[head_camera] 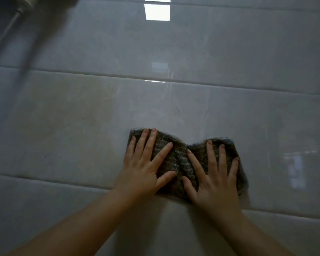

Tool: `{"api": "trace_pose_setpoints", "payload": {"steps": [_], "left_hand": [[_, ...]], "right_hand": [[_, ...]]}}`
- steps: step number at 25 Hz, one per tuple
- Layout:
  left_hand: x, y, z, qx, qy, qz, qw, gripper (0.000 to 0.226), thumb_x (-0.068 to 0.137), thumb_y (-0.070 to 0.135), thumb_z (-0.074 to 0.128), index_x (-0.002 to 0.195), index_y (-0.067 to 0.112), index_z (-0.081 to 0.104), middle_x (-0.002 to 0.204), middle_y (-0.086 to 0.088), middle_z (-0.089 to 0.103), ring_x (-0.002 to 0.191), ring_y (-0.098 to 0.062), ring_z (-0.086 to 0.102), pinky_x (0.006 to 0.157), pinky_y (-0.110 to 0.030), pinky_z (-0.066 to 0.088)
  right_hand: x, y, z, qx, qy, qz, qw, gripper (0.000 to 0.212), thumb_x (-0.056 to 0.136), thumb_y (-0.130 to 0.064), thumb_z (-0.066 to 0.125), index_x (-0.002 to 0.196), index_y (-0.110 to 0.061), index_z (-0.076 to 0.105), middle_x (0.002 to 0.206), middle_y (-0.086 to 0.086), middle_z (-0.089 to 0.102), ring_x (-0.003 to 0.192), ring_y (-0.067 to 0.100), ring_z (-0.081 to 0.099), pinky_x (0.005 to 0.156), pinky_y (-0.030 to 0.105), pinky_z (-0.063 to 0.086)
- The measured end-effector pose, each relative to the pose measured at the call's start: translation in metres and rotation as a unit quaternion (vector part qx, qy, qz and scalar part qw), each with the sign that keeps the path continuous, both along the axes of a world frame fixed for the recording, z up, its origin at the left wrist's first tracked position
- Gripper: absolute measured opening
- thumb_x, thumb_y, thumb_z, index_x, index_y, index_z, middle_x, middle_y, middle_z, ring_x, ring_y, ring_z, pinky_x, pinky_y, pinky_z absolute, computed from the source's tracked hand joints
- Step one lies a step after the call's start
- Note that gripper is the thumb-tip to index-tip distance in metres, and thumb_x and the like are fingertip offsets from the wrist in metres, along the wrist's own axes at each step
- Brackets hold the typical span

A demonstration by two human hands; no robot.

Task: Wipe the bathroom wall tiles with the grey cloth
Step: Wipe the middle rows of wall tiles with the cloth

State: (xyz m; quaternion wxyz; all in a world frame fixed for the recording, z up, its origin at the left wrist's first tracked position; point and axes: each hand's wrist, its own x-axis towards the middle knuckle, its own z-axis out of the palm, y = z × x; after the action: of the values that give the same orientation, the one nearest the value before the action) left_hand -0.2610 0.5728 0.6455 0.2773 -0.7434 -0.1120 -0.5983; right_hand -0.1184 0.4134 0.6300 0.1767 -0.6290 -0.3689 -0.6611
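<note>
Head view is showing glossy wall tiles (174, 111) filling the frame in wide horizontal courses. The grey cloth (180, 163) is lying flat against the tile face, low and right of centre. It is bunching at its middle into a bow-tie shape, and its bottom edge is crossing the lower grout line (63, 182).

The left hand (142, 169) is pressing the cloth's left half and the right hand (216, 182) its right half. Both are lying flat with fingers straight and spread, clasping nothing, and the thumbs are nearly meeting.

Judgement: the spread palms are pinning the cloth to the upright surface so that it slides as one piece.

Bare tile is extending on every side, up past the upper grout line (100, 74). A blurred pale fitting (24, 0) is sitting in the upper left corner, well apart from the cloth.
</note>
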Motion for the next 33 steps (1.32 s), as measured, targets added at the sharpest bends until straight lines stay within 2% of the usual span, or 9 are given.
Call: {"api": "trace_pose_setpoints", "payload": {"steps": [7, 11, 14, 17, 21, 24, 27, 30, 33], "left_hand": [[0.032, -0.052, -0.03, -0.082, 0.023, 0.051, 0.995, 0.073, 0.095, 0.073, 0.011, 0.155, 0.034, 0.02, 0.164, -0.015, 0.017, 0.151, -0.031, 0.011, 0.116, -0.051, 0.013], [0.014, -0.035, -0.063, -0.095, 0.021, 0.067, 0.993, 0.073, 0.095, 0.073, 0.015, 0.157, 0.036, 0.009, 0.164, -0.015, 0.014, 0.151, -0.031, 0.01, 0.116, -0.051, 0.012], [-0.002, -0.022, -0.055, -0.094, 0.038, 0.069, 0.992, 0.073, 0.093, 0.076, 0.012, 0.155, 0.041, -0.004, 0.166, -0.011, 0.0, 0.152, -0.028, -0.002, 0.118, -0.05, 0.004], [0.001, -0.034, -0.014, -0.121, 0.074, 0.05, 0.989, 0.074, 0.081, 0.083, -0.006, 0.144, 0.051, -0.029, 0.16, -0.001, -0.031, 0.147, -0.021, -0.031, 0.118, -0.047, -0.015], [0.037, -0.064, 0.017, -0.082, 0.064, 0.015, 0.994, 0.078, 0.085, 0.079, -0.001, 0.154, 0.044, -0.008, 0.163, -0.008, -0.023, 0.147, -0.024, -0.03, 0.117, -0.048, -0.02], [0.042, -0.053, 0.001, 0.005, 0.04, 0.027, 0.999, 0.073, 0.093, 0.073, 0.021, 0.157, 0.036, 0.015, 0.166, -0.012, 0.001, 0.153, -0.03, -0.004, 0.12, -0.049, -0.003], [0.017, -0.021, -0.013, 0.05, 0.04, 0.027, 0.998, 0.071, 0.094, 0.071, 0.029, 0.154, 0.034, 0.027, 0.165, -0.013, 0.014, 0.153, -0.032, 0.009, 0.12, -0.048, 0.008], [-0.021, 0.019, 0.014, 0.047, 0.038, 0.034, 0.998, 0.072, 0.093, 0.072, 0.026, 0.154, 0.034, 0.024, 0.165, -0.014, 0.012, 0.153, -0.031, 0.006, 0.121, -0.048, 0.006], [-0.048, 0.039, 0.051, -0.02, 0.049, 0.042, 0.998, 0.075, 0.09, 0.075, 0.018, 0.156, 0.039, 0.01, 0.166, -0.01, -0.004, 0.152, -0.025, -0.011, 0.122, -0.045, -0.008]], "right_hand": [[0.024, -0.048, -0.016, -0.016, 0.095, -0.003, 0.995, 0.075, 0.093, -0.068, 0.009, 0.149, -0.024, 0.031, 0.158, 0.024, 0.018, 0.145, 0.048, 0.013, 0.111, 0.07, 0.006], [0.003, -0.028, -0.034, -0.025, 0.081, 0.013, 0.996, 0.073, 0.09, -0.065, 0.026, 0.148, -0.022, 0.038, 0.157, 0.027, 0.02, 0.144, 0.051, 0.014, 0.11, 0.073, 0.007], [-0.001, -0.021, -0.035, -0.037, 0.046, 0.025, 0.998, 0.073, 0.085, -0.062, 0.035, 0.147, -0.024, 0.04, 0.157, 0.026, 0.022, 0.144, 0.05, 0.015, 0.11, 0.073, 0.008], [0.016, -0.029, -0.007, -0.038, 0.01, 0.021, 0.999, 0.07, 0.087, -0.064, 0.033, 0.147, -0.028, 0.042, 0.158, 0.021, 0.022, 0.144, 0.047, 0.018, 0.111, 0.071, 0.012], [0.046, -0.055, 0.015, 0.037, 0.058, 0.014, 0.998, 0.072, 0.092, -0.069, 0.012, 0.149, -0.03, 0.032, 0.159, 0.021, 0.02, 0.144, 0.046, 0.016, 0.109, 0.071, 0.011], [0.037, -0.042, -0.016, 0.086, 0.059, 0.021, 0.994, 0.069, 0.095, -0.063, 0.011, 0.147, -0.025, 0.033, 0.157, 0.023, 0.023, 0.142, 0.048, 0.02, 0.109, 0.072, 0.013], [0.003, -0.003, -0.043, 0.049, 0.007, 0.031, 0.998, 0.059, 0.098, -0.053, 0.017, 0.141, -0.019, 0.04, 0.153, 0.026, 0.03, 0.14, 0.049, 0.027, 0.108, 0.073, 0.015], [-0.022, 0.031, -0.01, 0.022, -0.023, 0.025, 0.999, 0.061, 0.09, -0.052, 0.035, 0.144, -0.022, 0.039, 0.154, 0.025, 0.028, 0.141, 0.049, 0.024, 0.109, 0.073, 0.014], [-0.03, 0.04, 0.046, 0.065, 0.029, 0.014, 0.997, 0.071, 0.086, -0.061, 0.035, 0.149, -0.028, 0.035, 0.158, 0.023, 0.02, 0.144, 0.049, 0.015, 0.11, 0.071, 0.008]]}}
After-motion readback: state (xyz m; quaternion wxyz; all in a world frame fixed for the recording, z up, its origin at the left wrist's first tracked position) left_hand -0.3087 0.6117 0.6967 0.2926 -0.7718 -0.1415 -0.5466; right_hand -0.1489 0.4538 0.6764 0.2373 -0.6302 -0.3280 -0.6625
